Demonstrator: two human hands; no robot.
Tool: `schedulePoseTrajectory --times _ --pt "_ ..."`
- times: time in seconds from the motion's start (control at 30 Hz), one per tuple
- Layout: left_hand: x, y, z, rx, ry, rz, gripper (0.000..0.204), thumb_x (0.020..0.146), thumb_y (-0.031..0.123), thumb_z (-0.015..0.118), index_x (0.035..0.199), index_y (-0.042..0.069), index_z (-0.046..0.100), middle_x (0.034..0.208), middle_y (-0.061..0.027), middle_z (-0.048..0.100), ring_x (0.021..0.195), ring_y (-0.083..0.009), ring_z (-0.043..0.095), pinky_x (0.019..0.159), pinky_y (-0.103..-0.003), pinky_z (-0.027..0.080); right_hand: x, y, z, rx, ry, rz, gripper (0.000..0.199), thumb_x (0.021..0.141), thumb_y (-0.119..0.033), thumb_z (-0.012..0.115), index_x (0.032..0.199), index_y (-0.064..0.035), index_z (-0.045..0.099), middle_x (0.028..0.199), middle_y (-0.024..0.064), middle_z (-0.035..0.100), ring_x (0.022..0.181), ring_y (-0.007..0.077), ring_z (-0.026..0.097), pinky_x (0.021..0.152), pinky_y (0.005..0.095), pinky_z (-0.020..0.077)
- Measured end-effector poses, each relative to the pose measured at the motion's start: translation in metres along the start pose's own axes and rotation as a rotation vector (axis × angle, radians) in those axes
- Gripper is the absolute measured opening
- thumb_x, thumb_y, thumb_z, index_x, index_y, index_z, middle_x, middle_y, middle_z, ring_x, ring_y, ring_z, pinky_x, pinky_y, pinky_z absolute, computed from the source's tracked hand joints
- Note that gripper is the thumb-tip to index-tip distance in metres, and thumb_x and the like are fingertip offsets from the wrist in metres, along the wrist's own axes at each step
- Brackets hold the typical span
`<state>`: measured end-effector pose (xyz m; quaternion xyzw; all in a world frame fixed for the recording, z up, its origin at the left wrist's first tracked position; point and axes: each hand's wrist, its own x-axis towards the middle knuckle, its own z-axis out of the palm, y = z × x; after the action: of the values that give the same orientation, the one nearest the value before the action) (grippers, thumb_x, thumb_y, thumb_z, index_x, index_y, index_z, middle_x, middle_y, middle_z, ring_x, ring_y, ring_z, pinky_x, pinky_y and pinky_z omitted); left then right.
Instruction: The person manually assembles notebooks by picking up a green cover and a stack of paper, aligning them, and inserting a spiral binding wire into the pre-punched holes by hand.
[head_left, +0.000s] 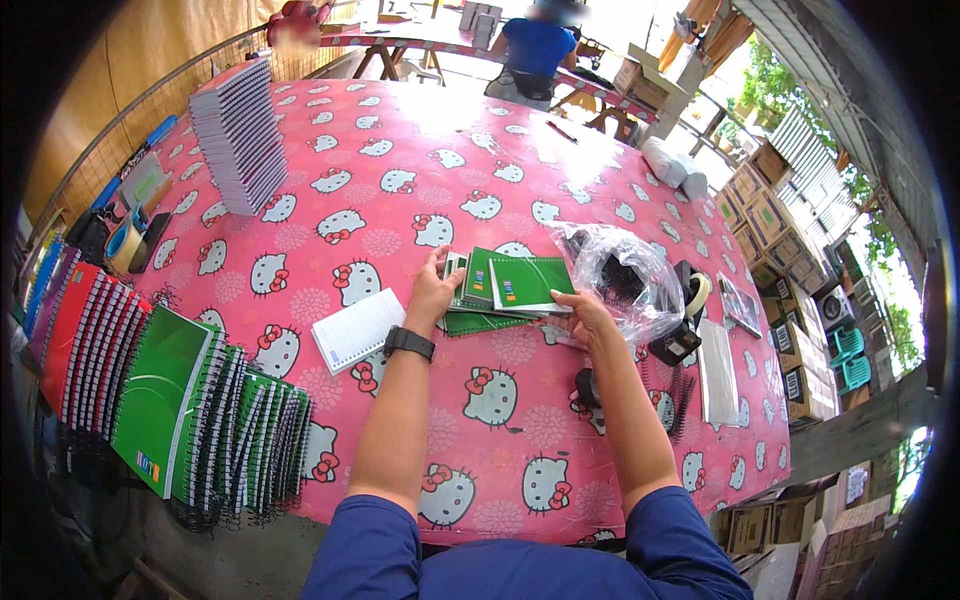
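Note:
A small fanned pile of green notebook covers point(505, 285) lies on the pink cartoon-cat tablecloth point(400, 180). My left hand point(432, 292), with a black watch on the wrist, grips the pile's left edge. My right hand point(588, 315) holds its right corner. A white lined paper pad point(357, 329) lies just left of my left hand. A crumpled clear plastic bag point(625, 275) sits right beside my right hand.
A row of spiral notebooks point(170, 400) stands along the left table edge. A tall stack of notebooks point(240, 135) is at the far left. A tape dispenser point(685, 320), black spiral combs point(670, 395) and cardboard boxes point(790, 250) are to the right. A person in blue point(535, 50) sits beyond.

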<state>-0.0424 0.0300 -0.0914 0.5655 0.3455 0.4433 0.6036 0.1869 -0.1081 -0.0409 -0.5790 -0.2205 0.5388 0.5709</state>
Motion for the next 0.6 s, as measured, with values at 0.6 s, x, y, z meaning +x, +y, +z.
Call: schedulePoseTrajectory --times 0.6 --pt "-0.002 -0.001 0.002 0.106 0.022 0.062 0.07 0.071 0.016 0.08 0.13 0.002 0.044 0.108 -0.016 0.062 0.094 -0.0228 0.062 0.081 -0.033 0.051 -0.005 0.003 -0.013 0.012 -0.006 -0.028 0.027 0.089 -0.009 0.06 0.114 -0.0011 0.053 0.105 0.0095 0.061 0.093 0.0224 0.063 0.079 0.043 0.057"
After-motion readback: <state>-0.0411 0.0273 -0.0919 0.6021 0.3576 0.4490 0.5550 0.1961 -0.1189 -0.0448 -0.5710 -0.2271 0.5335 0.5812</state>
